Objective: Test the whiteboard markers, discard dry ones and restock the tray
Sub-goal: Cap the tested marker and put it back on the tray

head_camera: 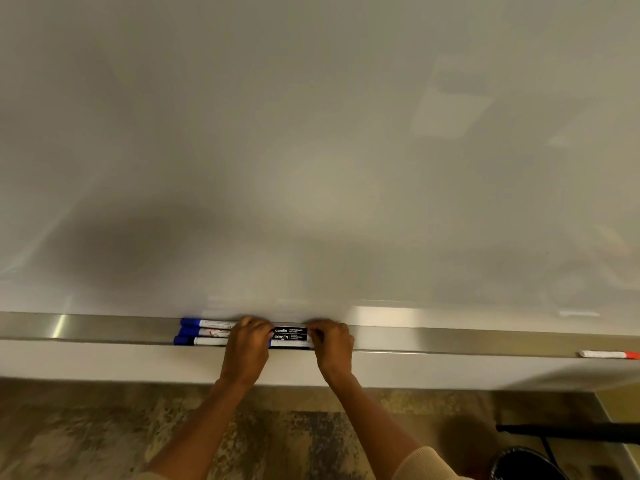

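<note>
Landmark: the brushed-metal tray (104, 329), a long shallow ledge along the foot of the whiteboard (311, 150), whose surface is smooth, pale and glossy with soft reflections.

Three blue-capped markers (204, 331) lie on the tray near its middle, side by side and touching, long axes parallel to the tray's length. Blue caps point toward the tray's left end. Barrels are white cylinders with printed labels; the print is too small to read.

End to end with these, toward the tray's right, lie black-labelled markers (290, 336), also lengthwise and stacked side by side. Two labels read "camlin"; a third barrel shows below them at the tray's front lip.

The left hand (246, 348) rests over the junction of the two groups, fingers curled down onto the barrels. The right hand (333, 344) covers the right ends of the black-labelled markers, fingertips bent and pinching at them. How firmly either hand grips cannot be told.

Far along the tray's right end, well apart, a white marker with a red cap (609, 355) lies lengthwise, cap pointing right.

Below the tray: mottled carpet (104, 438) and a dark round bin (526, 464).
</note>
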